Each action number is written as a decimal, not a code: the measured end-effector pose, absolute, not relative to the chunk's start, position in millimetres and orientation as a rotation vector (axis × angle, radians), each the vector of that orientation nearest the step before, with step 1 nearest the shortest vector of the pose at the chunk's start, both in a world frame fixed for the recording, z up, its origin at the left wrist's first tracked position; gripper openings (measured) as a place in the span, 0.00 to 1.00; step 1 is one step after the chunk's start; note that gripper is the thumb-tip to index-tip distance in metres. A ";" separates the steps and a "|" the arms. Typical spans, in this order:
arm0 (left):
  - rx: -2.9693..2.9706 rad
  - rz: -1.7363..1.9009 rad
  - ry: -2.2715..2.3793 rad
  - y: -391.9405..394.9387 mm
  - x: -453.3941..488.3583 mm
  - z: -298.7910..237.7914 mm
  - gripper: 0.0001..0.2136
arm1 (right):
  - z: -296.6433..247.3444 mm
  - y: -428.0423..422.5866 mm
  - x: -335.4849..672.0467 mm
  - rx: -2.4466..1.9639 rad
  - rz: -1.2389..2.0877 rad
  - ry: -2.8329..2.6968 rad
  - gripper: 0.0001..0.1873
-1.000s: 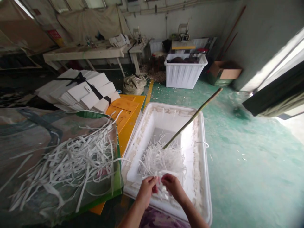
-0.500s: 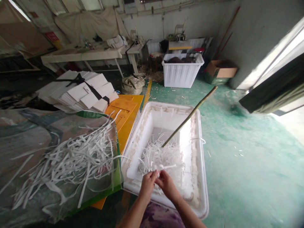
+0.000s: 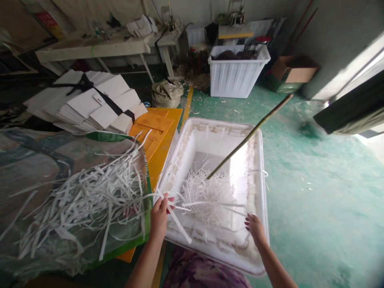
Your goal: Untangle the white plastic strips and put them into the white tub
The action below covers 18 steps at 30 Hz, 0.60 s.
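My left hand [image 3: 159, 216] is closed on a few long white paper strips [image 3: 177, 218] at the near left rim of a big white plastic tub [image 3: 260, 168]. The strips trail from my fingers over the rim toward the tub's middle. My right hand [image 3: 254, 227] hovers over the tub's near right corner, fingers slightly curled, holding nothing that I can see. More shredded white strips [image 3: 210, 192] lie heaped inside the tub. A thin bamboo stick [image 3: 250, 136] leans from the heap out over the far right rim.
A loose pile of white strips [image 3: 87, 200] lies on a clear sheet to my left. An orange board [image 3: 156, 136] sits beside the tub, with a strapped stack of white cards [image 3: 90, 104] behind it. Farther back stand a white crate [image 3: 237, 72], a workbench [image 3: 90, 48] and a cardboard box [image 3: 292, 72].
My hands were together over the tub's near edge and have moved apart. The left went left with strips in it, and the right went right. The camera tilted down.
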<state>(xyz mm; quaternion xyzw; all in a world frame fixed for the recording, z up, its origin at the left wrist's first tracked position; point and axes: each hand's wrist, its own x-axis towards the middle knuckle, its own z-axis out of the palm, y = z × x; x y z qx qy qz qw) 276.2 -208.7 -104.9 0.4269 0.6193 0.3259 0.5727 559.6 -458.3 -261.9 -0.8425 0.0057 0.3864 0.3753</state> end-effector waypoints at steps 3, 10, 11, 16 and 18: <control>0.916 0.636 1.378 -213.7 292.9 -118.8 0.27 | -277.7 -445.3 548.5 -2.316 1.060 -0.162 0.20; 0.727 0.341 1.284 -239.2 316.7 -151.5 0.27 | -232.0 -347.1 478.9 -1.744 1.378 -0.569 0.27; 0.692 0.327 1.271 -240.0 317.8 -155.1 0.27 | -224.1 -334.5 469.5 -1.594 1.437 -0.615 0.27; 0.639 0.314 1.267 -236.2 323.1 -168.8 0.25 | -208.6 -305.8 437.5 -1.339 1.571 -0.500 0.21; 0.679 0.304 1.263 -235.7 326.7 -174.8 0.25 | -208.7 -304.1 429.7 -1.348 1.589 -0.415 0.23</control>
